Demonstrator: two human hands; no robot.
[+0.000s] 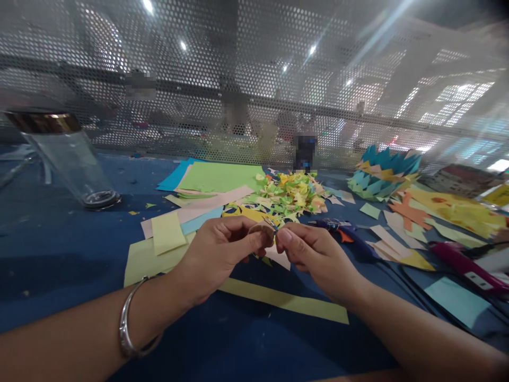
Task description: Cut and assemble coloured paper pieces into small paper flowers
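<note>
Between the thumb and fingers of my left hand (pixel 226 246) is a small, round brown piece (pixel 260 228), partly covered by the thumb. My right hand (pixel 308 246) is closed in a pinch close beside it. Something thin and small shows at those fingertips, too small to name. A pale yellow paper strip (pixel 286 301) lies on the blue table (pixel 59 254) below both hands. Just behind them is a heap of small cut paper pieces (pixel 298 193) in yellow, green and orange. A dark blue glue gun (pixel 356 240) with an orange trigger lies right of my right hand.
Green paper sheets (pixel 226 176) lie at the back, before a perforated metal screen (pixel 191 101). A glass bottle (pixel 71 159) stands at left. To the right are a layered paper piece (pixel 384 172), a magenta tool (pixel 465 265) with cords, and a light blue paper square (pixel 457 301).
</note>
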